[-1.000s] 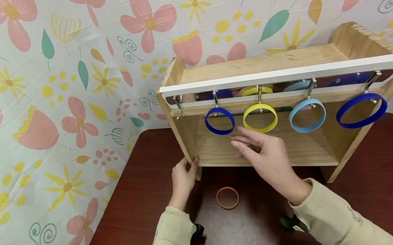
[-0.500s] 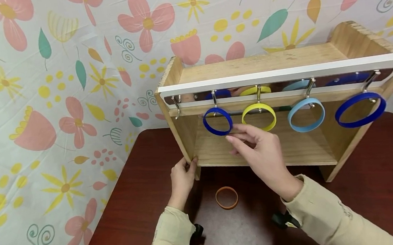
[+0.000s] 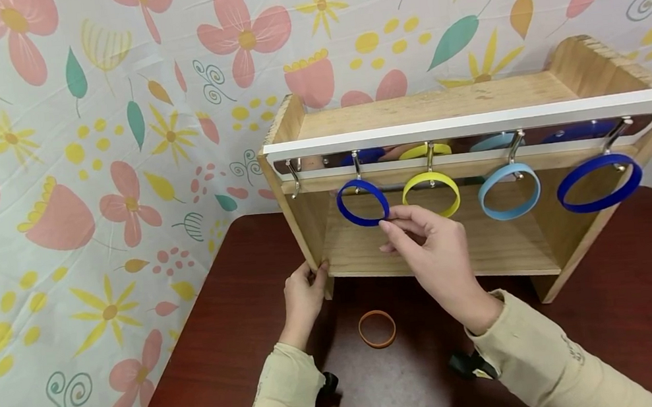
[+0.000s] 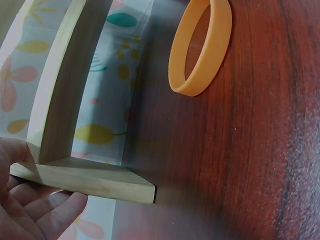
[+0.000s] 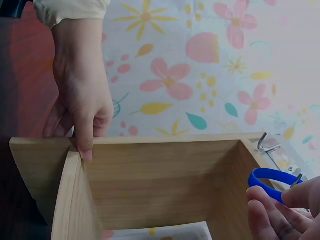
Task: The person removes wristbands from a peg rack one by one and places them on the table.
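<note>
Blue band (image 3: 359, 221) is hanging from the second hook (image 3: 356, 166) from the left, and the right hand (image 3: 433, 245) is pinching its lower right rim between thumb and fingers! Down low, the left hand (image 3: 304, 293) is gripping the lower left corner of the wooden shelf (image 3: 429, 106), seemingly bracing it. Good technique here is probably calling for a light pinch, so nothing is squashing the loop, and clearance from the yellow band (image 3: 456, 201) just beside it.
</note>
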Action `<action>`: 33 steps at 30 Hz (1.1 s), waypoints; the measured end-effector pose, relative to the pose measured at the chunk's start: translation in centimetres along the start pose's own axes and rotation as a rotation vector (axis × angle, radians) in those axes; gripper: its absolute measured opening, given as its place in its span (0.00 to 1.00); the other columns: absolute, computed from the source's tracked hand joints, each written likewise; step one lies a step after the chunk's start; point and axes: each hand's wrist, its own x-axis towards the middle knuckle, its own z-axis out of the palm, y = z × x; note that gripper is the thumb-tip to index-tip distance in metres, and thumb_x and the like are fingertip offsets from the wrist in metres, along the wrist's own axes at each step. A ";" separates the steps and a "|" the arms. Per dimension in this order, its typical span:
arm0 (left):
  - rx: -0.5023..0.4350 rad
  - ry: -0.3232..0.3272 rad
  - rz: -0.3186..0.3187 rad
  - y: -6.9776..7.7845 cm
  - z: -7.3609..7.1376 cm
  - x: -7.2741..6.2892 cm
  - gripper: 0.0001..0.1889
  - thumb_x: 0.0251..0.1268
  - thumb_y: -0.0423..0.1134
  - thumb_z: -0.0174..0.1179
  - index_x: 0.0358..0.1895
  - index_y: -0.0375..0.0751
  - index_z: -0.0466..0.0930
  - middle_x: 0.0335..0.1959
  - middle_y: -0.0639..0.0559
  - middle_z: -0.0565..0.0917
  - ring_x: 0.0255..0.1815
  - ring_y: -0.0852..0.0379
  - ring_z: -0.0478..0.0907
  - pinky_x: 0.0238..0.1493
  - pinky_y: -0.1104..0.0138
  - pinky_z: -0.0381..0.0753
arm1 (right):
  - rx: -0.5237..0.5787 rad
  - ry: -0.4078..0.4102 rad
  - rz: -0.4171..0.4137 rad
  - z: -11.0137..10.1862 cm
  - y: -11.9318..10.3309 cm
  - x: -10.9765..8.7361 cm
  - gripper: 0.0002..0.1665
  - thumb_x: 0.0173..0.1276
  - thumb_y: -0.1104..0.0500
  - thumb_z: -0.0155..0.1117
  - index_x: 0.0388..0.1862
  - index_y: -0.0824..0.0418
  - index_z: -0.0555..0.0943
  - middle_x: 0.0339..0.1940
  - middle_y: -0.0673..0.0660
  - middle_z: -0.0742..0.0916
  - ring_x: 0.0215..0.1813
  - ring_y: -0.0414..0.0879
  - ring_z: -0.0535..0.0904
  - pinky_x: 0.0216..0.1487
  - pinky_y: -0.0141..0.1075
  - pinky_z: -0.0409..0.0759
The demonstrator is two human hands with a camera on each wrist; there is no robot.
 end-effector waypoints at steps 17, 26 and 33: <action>-0.007 -0.009 -0.015 0.1 0.0 0.0 0.09 0.70 0.44 0.60 0.38 0.44 0.85 0.28 0.51 0.86 0.24 0.60 0.81 0.22 0.69 0.77 | 0.140 0.030 0.015 -0.3 -0.3 -0.1 0.09 0.68 0.66 0.64 0.46 0.70 0.82 0.37 0.63 0.89 0.28 0.44 0.86 0.36 0.35 0.83; 0.009 0.006 0.004 0.1 -0.1 0.0 0.09 0.69 0.44 0.61 0.36 0.43 0.85 0.26 0.51 0.86 0.23 0.60 0.80 0.22 0.68 0.78 | 0.158 0.029 0.010 -0.6 -0.4 -0.3 0.09 0.69 0.66 0.63 0.46 0.70 0.82 0.36 0.60 0.89 0.29 0.45 0.86 0.36 0.36 0.83; 0.007 0.001 0.007 0.1 -0.1 0.0 0.09 0.69 0.44 0.61 0.37 0.43 0.85 0.26 0.50 0.86 0.24 0.60 0.81 0.22 0.69 0.78 | 0.158 0.016 0.010 -0.8 -0.5 -0.4 0.10 0.69 0.67 0.62 0.46 0.72 0.82 0.37 0.60 0.89 0.29 0.46 0.86 0.36 0.36 0.83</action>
